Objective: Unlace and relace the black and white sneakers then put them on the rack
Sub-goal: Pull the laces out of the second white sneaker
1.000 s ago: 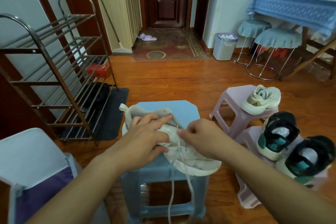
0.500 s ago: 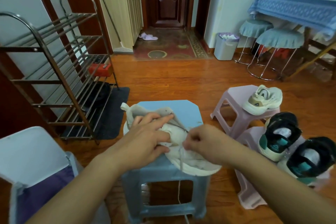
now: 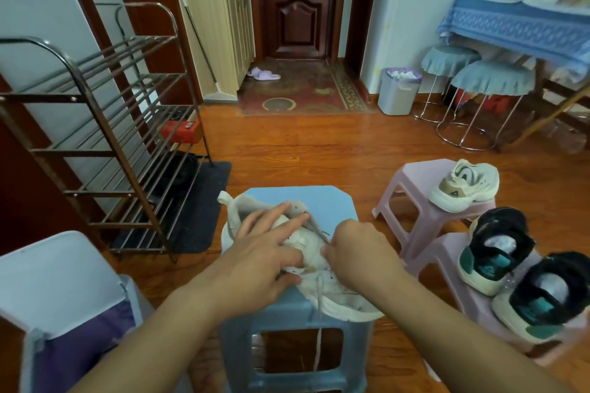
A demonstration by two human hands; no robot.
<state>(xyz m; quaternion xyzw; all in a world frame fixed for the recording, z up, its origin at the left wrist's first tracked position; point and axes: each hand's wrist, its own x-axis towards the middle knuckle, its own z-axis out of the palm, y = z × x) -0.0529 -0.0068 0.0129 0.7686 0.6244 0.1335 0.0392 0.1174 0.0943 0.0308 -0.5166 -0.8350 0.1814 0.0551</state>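
Nearby, rack left, black sneakers right — left hand flat on white shoe, right hand fingers pinching lace

Two black and white sneakers stand heel-up on a pink stool; the metal rack stands left.
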